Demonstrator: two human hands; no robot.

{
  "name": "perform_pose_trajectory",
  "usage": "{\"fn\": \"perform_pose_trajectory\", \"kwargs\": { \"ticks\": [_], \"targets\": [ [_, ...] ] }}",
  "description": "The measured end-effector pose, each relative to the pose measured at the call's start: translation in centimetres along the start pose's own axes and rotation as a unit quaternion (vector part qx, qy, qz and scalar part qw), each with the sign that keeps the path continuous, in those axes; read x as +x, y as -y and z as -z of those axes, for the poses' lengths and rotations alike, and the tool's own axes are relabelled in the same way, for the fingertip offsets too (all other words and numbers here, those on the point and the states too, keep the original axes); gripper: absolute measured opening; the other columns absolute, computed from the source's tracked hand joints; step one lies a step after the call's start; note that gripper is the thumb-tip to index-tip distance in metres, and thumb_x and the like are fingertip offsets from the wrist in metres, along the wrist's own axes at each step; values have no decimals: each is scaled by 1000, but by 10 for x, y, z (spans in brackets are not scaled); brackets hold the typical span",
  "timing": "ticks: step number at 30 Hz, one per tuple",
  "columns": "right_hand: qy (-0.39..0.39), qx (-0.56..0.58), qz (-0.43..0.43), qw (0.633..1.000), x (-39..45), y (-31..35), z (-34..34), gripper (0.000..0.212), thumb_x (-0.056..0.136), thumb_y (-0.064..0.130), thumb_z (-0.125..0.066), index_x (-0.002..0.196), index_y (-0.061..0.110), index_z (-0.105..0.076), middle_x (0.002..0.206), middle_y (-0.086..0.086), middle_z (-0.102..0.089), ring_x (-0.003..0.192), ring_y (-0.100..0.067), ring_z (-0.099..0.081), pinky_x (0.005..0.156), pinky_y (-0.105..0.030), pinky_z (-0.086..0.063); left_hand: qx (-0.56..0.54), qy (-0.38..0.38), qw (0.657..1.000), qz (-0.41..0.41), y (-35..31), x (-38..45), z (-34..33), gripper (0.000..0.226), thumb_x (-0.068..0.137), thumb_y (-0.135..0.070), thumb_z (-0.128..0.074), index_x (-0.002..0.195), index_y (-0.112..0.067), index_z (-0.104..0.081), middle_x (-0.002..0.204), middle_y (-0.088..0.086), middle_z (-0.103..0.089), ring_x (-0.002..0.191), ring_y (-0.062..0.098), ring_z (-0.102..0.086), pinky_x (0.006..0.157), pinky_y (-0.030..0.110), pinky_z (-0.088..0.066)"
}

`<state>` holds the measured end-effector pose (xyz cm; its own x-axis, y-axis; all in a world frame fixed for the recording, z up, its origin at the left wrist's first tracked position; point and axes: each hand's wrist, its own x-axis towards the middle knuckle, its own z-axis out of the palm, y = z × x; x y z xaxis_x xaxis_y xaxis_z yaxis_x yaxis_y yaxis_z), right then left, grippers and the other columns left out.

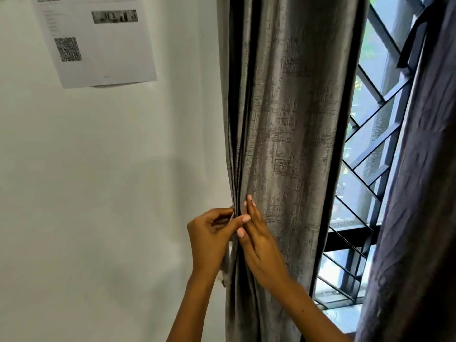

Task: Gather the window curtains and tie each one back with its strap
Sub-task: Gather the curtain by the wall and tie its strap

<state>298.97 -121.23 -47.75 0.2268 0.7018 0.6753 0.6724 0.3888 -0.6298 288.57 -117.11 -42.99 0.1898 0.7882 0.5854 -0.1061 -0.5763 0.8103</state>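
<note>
Low in the view, the two hands are met at the left edge of the gathered grey curtain. The left hand is curled, its fingers and thumb closed on what appears to be the pale strap, a narrow band seen hanging down between that hand and the curtain's edge; how the strap is fastened behind cannot be told, since the upper part is hidden by the fingers. The right hand is held flat with straight fingers laid against the curtain's folds, nothing being gripped by it. The folds are probably being pressed together in this way so that the bundle is kept narrow while the strap is brought round it. The curtain is drawn into tight pleats at the level of the hands and is hung beside the white wall, well clear of the window's middle. To the right, a black window grille is exposed, and past it a second, darker curtain is hung loose, with no strap visible on it. A printed sheet bearing a code square is fixed to the wall above. The tying of the first curtain is judged unfinished.
</note>
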Motion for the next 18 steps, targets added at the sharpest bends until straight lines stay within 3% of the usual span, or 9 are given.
{"fn": "perform_pose_trajectory", "kwargs": {
  "ticks": [2, 4, 7, 9, 11, 13, 14, 16, 18],
  "targets": [
    [13, 27, -5, 1000, 1, -2, 4, 56, 90, 70, -21, 143, 52, -15, 157, 22, 4, 146, -2, 4, 120, -39, -10, 8, -12, 1000, -3, 1, 3, 0, 16, 74, -17, -78, 88, -12, -74, 76, -3, -73, 69, 8, -70, 60, 13, -53],
    [-29, 3, -28, 999, 10, -8, 16, 60, 88, 72, -24, 143, 49, -23, 157, 20, 15, 145, -4, 14, 118, -44, -4, 7, -20, 1000, -6, 1, 4, 3, 9, 77, -13, -75, 86, -14, -73, 75, -6, -72, 67, 5, -69, 59, 10, -51],
    [-179, 10, -126, 976, 30, -18, 38, 91, 76, 72, -52, 149, 41, -6, 154, 16, 23, 146, -11, 12, 119, -48, -9, 8, -20, 1000, -7, 2, 6, 8, 9, 78, -11, -75, 84, -16, -72, 76, -8, -72, 68, 5, -69, 62, 11, -52],
    [-188, 112, -192, 957, 43, -19, 52, 113, 67, 63, -71, 151, 33, -1, 159, 9, 2, 147, -13, -9, 118, -42, -20, 15, -14, 1000, -7, 2, 7, 10, 9, 78, -12, -75, 83, -19, -72, 76, -9, -72, 69, 5, -69, 63, 11, -52],
    [-157, 186, -198, 950, 50, -18, 57, 104, 65, 46, -79, 149, 25, -22, 150, 0, -37, 134, -13, -41, 110, -38, -38, 24, -16, 1000, -8, 2, 7, 10, 10, 78, -12, -75, 82, -20, -71, 76, -9, -71, 69, 4, -69, 62, 9, -51],
    [-170, 134, -128, 968, 43, -11, 52, 62, 77, 25, -77, 132, 16, -53, 121, 2, -65, 107, -3, -63, 95, -36, -52, 35, -34, 999, -15, 3, 6, 8, 10, 78, -14, -75, 83, -20, -71, 76, -8, -71, 70, 4, -68, 63, 10, -51],
    [-192, 82, -92, 974, 35, -10, 47, 47, 83, 13, -72, 128, 12, -58, 110, 4, -69, 93, 4, -65, 89, -32, -55, 41, -46, 998, -21, 4, 5, 5, 9, 78, -15, -76, 84, -21, -71, 77, -8, -71, 70, 4, -68, 64, 11, -52],
    [-224, -5, -44, 973, 13, -6, 32, 50, 85, -7, -60, 133, 8, -54, 93, 2, -71, 71, 8, -61, 79, -17, -53, 53, -62, 996, -34, 6, 3, 1, 9, 78, -18, -76, 84, -22, -71, 77, -6, -71, 71, 6, -68, 67, 15, -55],
    [-220, -56, -1, 974, -2, 5, 20, 58, 83, -12, -54, 137, 9, -47, 93, -10, -72, 73, 2, -58, 80, -18, -52, 59, -65, 995, -48, 6, 0, -3, 7, 79, -19, -75, 84, -21, -72, 78, -5, -71, 71, 5, -68, 66, 16, -55]
  ]
}}
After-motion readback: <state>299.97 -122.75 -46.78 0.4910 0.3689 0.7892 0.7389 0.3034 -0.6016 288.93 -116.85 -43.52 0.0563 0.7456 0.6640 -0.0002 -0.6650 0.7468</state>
